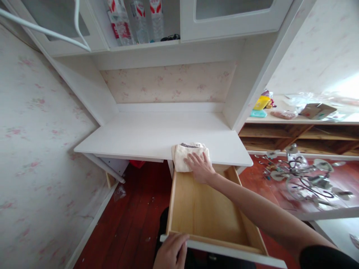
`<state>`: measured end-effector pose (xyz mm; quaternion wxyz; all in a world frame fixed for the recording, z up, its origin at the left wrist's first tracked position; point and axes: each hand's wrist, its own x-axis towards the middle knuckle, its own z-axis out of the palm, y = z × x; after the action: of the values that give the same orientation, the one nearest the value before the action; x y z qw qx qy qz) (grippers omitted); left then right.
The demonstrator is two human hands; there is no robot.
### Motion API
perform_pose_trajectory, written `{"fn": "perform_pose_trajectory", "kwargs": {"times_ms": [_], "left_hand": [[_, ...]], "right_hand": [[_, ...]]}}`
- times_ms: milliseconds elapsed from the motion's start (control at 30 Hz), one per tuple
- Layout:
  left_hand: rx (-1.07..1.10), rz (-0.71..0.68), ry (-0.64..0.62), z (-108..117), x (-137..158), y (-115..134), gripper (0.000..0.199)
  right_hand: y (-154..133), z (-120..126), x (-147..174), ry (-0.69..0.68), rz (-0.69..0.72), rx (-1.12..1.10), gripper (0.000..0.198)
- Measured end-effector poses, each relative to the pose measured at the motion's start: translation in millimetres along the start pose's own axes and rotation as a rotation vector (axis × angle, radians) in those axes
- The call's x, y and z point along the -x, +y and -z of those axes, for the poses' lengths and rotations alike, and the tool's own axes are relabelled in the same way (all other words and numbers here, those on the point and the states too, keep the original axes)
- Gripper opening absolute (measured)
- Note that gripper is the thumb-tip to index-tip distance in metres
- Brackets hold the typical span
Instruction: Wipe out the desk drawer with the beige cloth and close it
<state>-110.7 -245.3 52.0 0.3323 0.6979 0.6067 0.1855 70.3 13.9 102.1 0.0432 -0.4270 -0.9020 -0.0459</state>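
Observation:
A cream cloth (183, 157), folded with a grey patch on top, lies at the front edge of the white desk (148, 130) and hangs partly over it. On it rests my right hand (200, 168), palm down with fingers spread. Below the desk top, a wooden drawer (207, 209) is pulled out towards me; its bare bottom shows. My left hand (172, 250) is at the drawer's front left corner, fingers bent over the white front panel. The undersides of both hands are hidden.
Above the desk, a cabinet shelf holds several plastic bottles (140, 22). To the right, a chandelier (305, 175) lies on the red floor (131, 220) before a low shelf unit (263, 130) topped with a cardboard box (316, 111). White bent tubing (42, 28) crosses the upper left.

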Motion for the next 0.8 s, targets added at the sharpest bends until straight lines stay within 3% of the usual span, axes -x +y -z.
{"fn": "perform_pose_trajectory", "kwargs": {"times_ms": [100, 267, 400, 500, 633, 800], "left_hand": [[-0.057, -0.066, 0.098, 12, -18, 14, 0.035], [-0.185, -0.051, 0.132, 9, -33, 13, 0.035], [-0.304, 0.007, 0.079, -4, -33, 6, 0.036], [-0.338, 0.039, 0.034, -8, -33, 6, 0.036], [-0.381, 0.071, 0.006, -8, -34, 7, 0.033], [-0.422, 0.088, 0.01, -11, -34, 5, 0.029]], "right_hand": [[2, -11, -7, -0.049, 0.008, 0.021, 0.079], [-7, -19, -11, 0.009, -0.038, 0.045, 0.064], [-25, -27, 18, 0.049, 0.002, 0.02, 0.068], [-37, -49, 48, 0.018, 0.015, -0.01, 0.07], [-45, -94, 74, -0.17, -0.045, -0.093, 0.072], [-40, -126, 68, -0.467, -0.105, -0.234, 0.086]]}}
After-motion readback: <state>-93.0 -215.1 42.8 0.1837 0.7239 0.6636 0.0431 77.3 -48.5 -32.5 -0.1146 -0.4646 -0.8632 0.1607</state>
